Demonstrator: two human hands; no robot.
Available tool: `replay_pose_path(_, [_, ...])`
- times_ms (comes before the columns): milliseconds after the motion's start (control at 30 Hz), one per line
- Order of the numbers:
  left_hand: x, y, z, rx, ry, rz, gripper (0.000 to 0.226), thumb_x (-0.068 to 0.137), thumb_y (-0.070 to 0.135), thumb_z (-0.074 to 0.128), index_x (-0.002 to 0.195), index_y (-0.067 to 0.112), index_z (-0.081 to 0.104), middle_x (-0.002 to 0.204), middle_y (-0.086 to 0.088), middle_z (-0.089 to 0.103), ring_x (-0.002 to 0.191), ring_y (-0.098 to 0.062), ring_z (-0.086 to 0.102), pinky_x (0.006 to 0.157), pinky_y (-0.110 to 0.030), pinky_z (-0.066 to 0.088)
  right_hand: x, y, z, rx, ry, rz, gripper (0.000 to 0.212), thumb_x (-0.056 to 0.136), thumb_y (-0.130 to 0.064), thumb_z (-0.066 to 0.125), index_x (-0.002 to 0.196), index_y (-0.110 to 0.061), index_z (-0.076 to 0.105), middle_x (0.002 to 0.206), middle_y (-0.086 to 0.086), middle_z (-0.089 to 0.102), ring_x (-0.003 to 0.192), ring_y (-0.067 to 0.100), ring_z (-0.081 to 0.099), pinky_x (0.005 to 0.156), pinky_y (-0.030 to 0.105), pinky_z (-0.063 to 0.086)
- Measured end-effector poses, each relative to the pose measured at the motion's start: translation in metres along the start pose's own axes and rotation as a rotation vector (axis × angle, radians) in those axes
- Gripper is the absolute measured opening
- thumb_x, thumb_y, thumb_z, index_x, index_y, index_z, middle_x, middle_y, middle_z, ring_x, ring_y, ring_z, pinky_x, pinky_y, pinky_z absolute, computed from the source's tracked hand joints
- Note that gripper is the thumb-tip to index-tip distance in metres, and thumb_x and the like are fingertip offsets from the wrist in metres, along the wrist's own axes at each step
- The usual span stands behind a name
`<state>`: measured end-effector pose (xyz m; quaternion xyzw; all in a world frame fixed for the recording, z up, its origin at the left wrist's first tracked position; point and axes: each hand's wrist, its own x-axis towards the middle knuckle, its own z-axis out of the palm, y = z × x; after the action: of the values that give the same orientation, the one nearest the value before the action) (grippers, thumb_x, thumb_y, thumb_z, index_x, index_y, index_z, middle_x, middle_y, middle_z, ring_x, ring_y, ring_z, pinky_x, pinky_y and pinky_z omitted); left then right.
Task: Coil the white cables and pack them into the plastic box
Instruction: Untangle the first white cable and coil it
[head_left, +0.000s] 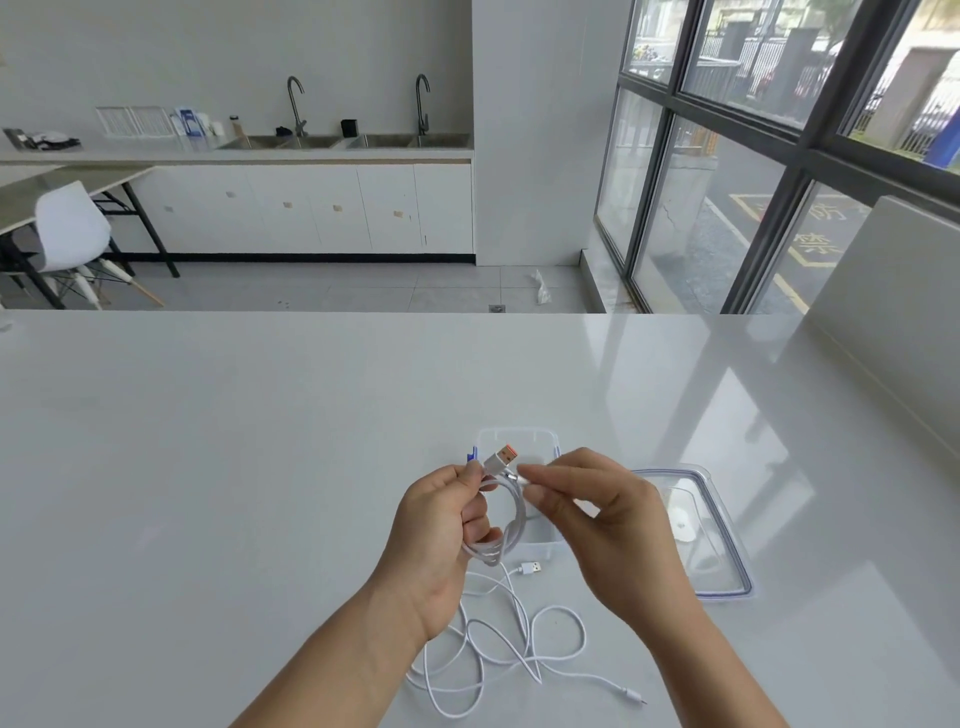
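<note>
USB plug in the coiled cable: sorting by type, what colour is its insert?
Orange, on the USB plug; head view.

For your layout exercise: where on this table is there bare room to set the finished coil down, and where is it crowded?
Free: the table left of the left hand, and beyond the box to the far edge. Crowded: the loose cable near the front edge, and the lid right of the box.

Behind the fingers (540, 480) of both hands, near wall of the plastic box (519, 439) hidden. Under the left hand (441, 540), part of the loose cable (519, 654) covered. Forearms cut off by bottom edge.
</note>
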<state>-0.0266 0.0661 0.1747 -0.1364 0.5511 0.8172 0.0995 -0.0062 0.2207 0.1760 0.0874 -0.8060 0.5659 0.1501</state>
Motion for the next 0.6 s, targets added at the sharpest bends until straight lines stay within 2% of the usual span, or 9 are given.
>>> replay_pose_path(100, [-0.002,0.001,0.004,0.019,0.002,0.019,0.033,0.102,0.014,0.049,0.072,0.006,0.060,0.057,0.003,0.022,0.045,-0.010,0.024,0.040,-0.016,0.037,0.000,-0.008,-0.001,-0.041,-0.016,0.171,0.018,0.080,-0.014,0.083,0.082,-0.031,0.076,0.075,-0.009,0.073,0.069,0.010,0.067,0.066,0.018,0.052])
replay_pose_path(233, [-0.005,0.001,0.005,0.112,0.016,0.070,0.029,0.103,0.016,0.049,0.080,0.005,0.062,0.056,0.005,0.027,0.051,-0.012,0.026,0.050,-0.020,0.040,0.002,-0.016,-0.003,-0.124,0.008,0.212,0.013,0.079,-0.018,0.083,0.071,-0.021,0.074,0.067,-0.011,0.073,0.064,0.007,0.067,0.060,0.015,0.051])
replay_pose_path(333, [-0.006,-0.003,0.005,0.239,0.032,0.133,0.029,0.102,0.019,0.050,0.080,0.005,0.064,0.058,0.004,0.044,0.057,-0.016,0.034,0.061,-0.027,0.042,0.004,-0.019,0.000,-0.281,0.019,0.209,0.011,0.079,-0.027,0.081,0.070,-0.025,0.075,0.063,-0.013,0.073,0.064,0.004,0.067,0.060,0.021,0.051])
replay_pose_path(433, [-0.009,-0.006,0.007,0.380,0.049,0.230,0.027,0.101,0.020,0.051,0.082,0.005,0.062,0.074,-0.003,0.059,0.068,-0.020,0.044,0.066,-0.033,0.045,0.009,-0.023,0.000,-0.346,-0.013,0.231,0.011,0.077,-0.028,0.080,0.067,-0.026,0.074,0.060,-0.013,0.071,0.061,0.006,0.065,0.058,0.026,0.050])
replay_pose_path(500, [-0.013,-0.006,0.009,0.443,0.063,0.293,0.025,0.101,0.019,0.051,0.081,0.005,0.060,0.070,0.004,0.059,0.065,-0.016,0.042,0.066,-0.034,0.043,0.013,-0.021,0.000,-0.316,-0.046,0.277,0.012,0.075,-0.025,0.080,0.065,-0.025,0.073,0.060,-0.011,0.071,0.059,0.007,0.065,0.059,0.030,0.051])
replay_pose_path(600, [-0.016,-0.001,0.009,0.503,0.079,0.362,0.026,0.101,0.016,0.049,0.080,0.005,0.056,0.053,0.018,0.050,0.055,-0.008,0.036,0.065,-0.031,0.042,0.016,-0.016,-0.001,-0.062,-0.065,0.342,0.017,0.070,-0.022,0.085,0.070,-0.020,0.068,0.065,0.003,0.073,0.057,0.019,0.063,0.057,0.034,0.046])
